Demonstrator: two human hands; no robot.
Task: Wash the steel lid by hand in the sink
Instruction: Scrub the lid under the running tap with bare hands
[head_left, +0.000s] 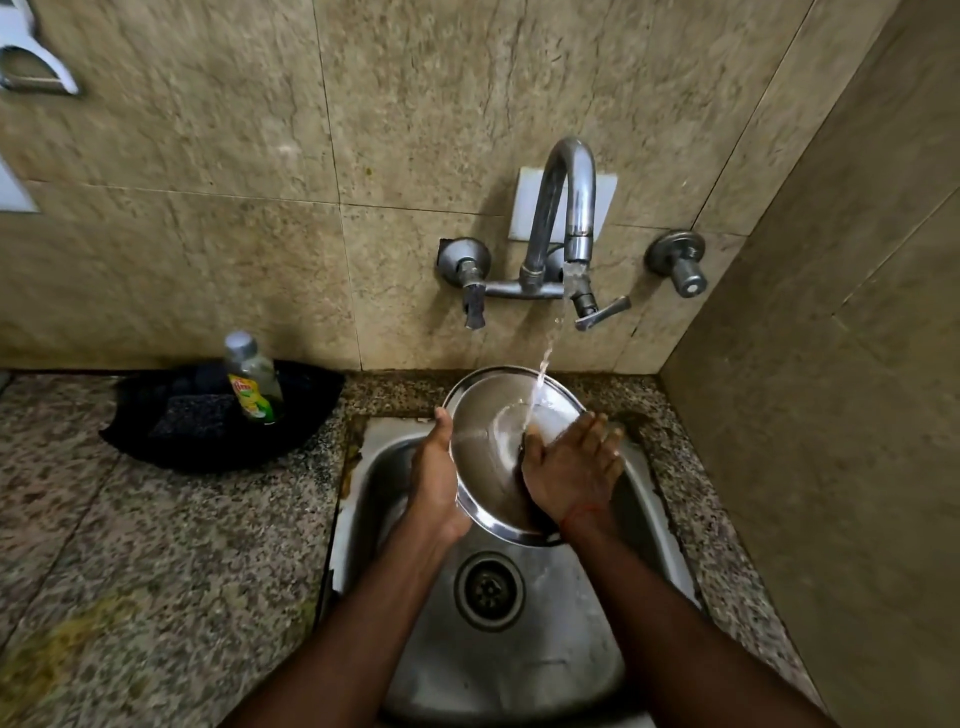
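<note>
Over the sink (519, 670) at centre frame, under the tap's stream (543, 374), my left hand (434, 483) grips the tilted steel lid (493, 457) by its rim while my right hand (574, 470), flat and unclenched, rubs its face; I should turn it so water reaches everywhere.
</note>
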